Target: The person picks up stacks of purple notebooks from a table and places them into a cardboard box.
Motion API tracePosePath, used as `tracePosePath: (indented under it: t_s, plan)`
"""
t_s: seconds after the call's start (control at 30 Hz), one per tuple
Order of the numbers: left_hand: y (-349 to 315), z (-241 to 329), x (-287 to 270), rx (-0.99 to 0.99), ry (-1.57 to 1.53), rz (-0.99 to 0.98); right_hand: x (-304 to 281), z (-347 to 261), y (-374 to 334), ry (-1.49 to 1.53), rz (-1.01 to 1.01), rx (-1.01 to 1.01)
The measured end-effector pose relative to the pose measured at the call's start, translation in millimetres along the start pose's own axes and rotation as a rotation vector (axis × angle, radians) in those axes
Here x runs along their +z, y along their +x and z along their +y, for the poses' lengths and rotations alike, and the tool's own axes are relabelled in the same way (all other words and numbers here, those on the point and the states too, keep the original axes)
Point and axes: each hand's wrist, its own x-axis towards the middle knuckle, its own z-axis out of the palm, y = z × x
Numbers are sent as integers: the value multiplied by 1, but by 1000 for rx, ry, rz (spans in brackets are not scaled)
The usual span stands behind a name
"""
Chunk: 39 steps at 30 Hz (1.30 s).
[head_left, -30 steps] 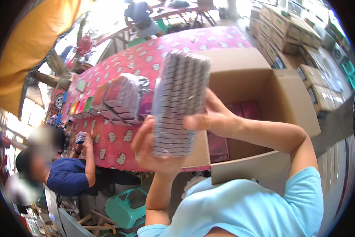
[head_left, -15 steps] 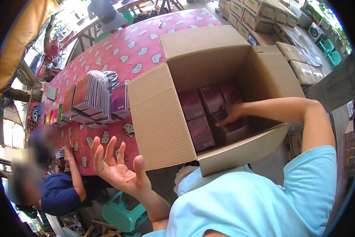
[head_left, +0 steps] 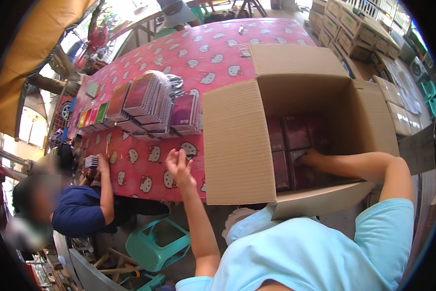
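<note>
Your tabletop [head_left: 218, 53], under a red patterned cloth, carries the big cardboard box [head_left: 295, 131], open, flaps out. Inside the box lie dark magenta packs [head_left: 288, 145], shadowed and partly cut off by its near wall. Your right hand [head_left: 309, 158] reaches down into the box onto those packs; whether its grip is closed you cannot tell. Left of the box stand stacked notebooks [head_left: 150, 106]. Your left hand [head_left: 180, 167] hovers just left of the box's near flap, fingers spread, holding nothing.
</note>
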Motion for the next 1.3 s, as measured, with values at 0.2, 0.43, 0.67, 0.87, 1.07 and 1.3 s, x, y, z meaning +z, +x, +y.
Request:
tracePosePath:
  t_s: [0.2, 0.43, 0.67, 0.87, 1.07, 1.3]
  plan:
    - [136, -53, 43, -304, -157, 31, -56, -67, -3, -901, -426, -256]
    - [130, -55, 65, -354, -239, 347, -42, -217, -158, -1151, -295, -162]
    - [15, -14, 41, 794, 682, 421, -60, -212, -155, -1330, -201, -345]
    - [-26, 77, 28, 1123, 443, 237, -25, -238, -205, -334, 12, -1049]
    - [-144, 147, 107, 1236, 325, -233, 19, -266, -257, 344, -302, -1217]
    - [-174, 153, 106, 1104, 534, -712, -73, -250, -244, -592, 133, -826]
